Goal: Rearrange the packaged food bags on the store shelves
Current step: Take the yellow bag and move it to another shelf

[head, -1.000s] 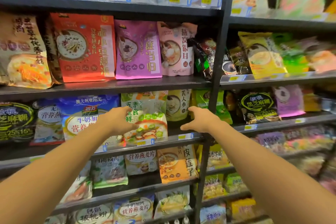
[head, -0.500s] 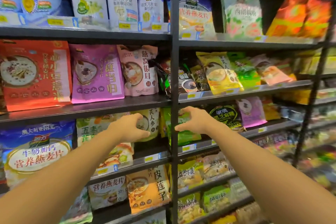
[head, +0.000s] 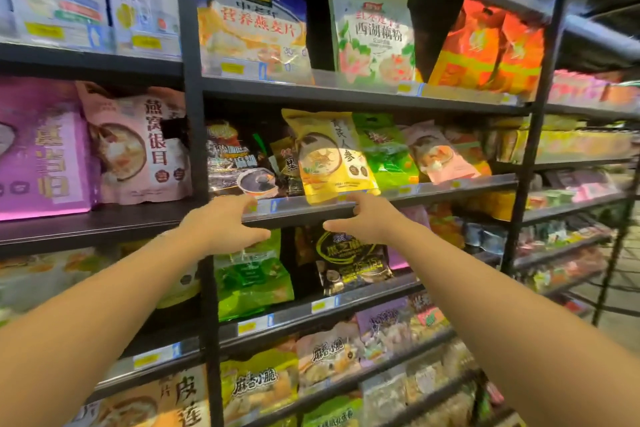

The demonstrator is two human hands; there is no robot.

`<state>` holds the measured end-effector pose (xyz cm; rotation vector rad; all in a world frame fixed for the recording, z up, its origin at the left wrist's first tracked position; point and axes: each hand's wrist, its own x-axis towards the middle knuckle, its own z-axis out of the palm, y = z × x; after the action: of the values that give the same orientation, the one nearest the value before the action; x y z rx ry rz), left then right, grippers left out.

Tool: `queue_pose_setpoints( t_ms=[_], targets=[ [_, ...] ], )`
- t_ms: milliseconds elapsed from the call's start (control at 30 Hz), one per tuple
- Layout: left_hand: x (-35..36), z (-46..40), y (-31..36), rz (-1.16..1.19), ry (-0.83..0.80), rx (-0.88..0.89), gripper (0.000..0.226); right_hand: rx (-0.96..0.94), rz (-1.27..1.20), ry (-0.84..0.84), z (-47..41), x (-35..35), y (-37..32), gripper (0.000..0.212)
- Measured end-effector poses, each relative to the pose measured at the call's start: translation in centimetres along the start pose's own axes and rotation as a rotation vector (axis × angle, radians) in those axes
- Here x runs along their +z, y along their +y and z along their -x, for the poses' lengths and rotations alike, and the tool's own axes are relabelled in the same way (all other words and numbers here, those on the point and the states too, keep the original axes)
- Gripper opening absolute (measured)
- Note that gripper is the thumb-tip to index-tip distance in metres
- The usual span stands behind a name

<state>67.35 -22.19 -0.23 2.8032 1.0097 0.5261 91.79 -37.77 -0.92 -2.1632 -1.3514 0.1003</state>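
Hands have moved right and up, from the lower bay to the next shelf edge.

Both hands have left the lower packets they were working at 1 second ago: the left hand [head: 225,222] and right hand [head: 365,218] now sit at the front lip of the shelf [head: 450,185] above, fingers loosely spread and curled, holding nothing. Just above the right hand a yellow bag [head: 332,156] leans forward over that lip, beside a dark bag [head: 232,156] and a green bag [head: 384,152] standing crooked. My guess is this untidy row gets straightened next, starting with the yellow bag.
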Motion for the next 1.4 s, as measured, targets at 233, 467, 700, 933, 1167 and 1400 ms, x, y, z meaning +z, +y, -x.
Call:
queue_pose_setpoints(
  t_ms=[233, 467, 700, 933, 1167, 1400],
  targets=[
    [1.8, -7.0, 4.2, -0.064, 0.029, 0.025, 0.079, -0.019, -0.052, 0.055, -5.1, -2.4, 5.4, 0.106],
    [3.4, -15.0, 5.1, -0.072, 0.089, 0.008, 0.090, -0.023, -0.013, 0.144, -12.6, -3.2, 9.1, 0.100],
    [4.3, -23.6, 4.9, -0.011, 0.071, -0.072, 0.090, -0.005, 0.050, 0.194, -21.7, -4.6, 11.2, 0.099],
    [5.8, -28.2, 3.9, 0.045, 0.018, -0.255, 0.118, 0.026, 0.054, 0.153, -28.3, -4.6, 14.1, 0.116],
    [7.3, -29.9, 5.3, 0.162, 0.096, -0.329, 0.120, 0.033, 0.068, 0.022, -32.4, -4.7, 15.7, 0.133],
    [8.4, -31.0, 6.5, 0.361, 0.093, -0.352, 0.089, -0.160, -0.030, -0.084, -35.3, -4.2, 17.1, 0.084]
  ],
)
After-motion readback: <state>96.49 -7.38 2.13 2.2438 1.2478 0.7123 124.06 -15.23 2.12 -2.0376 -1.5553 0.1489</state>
